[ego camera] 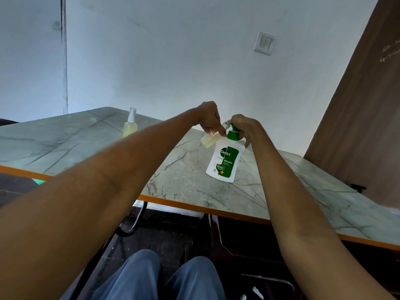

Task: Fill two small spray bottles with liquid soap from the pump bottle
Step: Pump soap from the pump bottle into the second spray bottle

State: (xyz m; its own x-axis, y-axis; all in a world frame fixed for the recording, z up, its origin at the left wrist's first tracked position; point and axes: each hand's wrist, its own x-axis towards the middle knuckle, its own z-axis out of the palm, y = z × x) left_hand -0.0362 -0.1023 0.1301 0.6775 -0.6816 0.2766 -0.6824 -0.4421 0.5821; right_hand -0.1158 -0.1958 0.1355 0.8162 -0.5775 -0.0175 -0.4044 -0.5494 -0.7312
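A white pump bottle (pixel 225 162) with a green label and green pump head stands on the marble-patterned table (pixel 86 139). My right hand (pixel 243 128) is closed over its pump head. My left hand (pixel 208 118) holds a small clear spray bottle (pixel 208 140) tilted, its open neck up against the pump's spout; pale yellow liquid sits in its lower end. A second small spray bottle (pixel 130 124), capped with a white sprayer and filled with pale yellow liquid, stands upright at the far left of the table.
The table has an orange front edge (pixel 194 205) and meets a white wall behind. A brown wooden panel (pixel 363 118) stands at the right. My knees in blue trousers (pixel 160 278) and a dark chair frame lie below the table.
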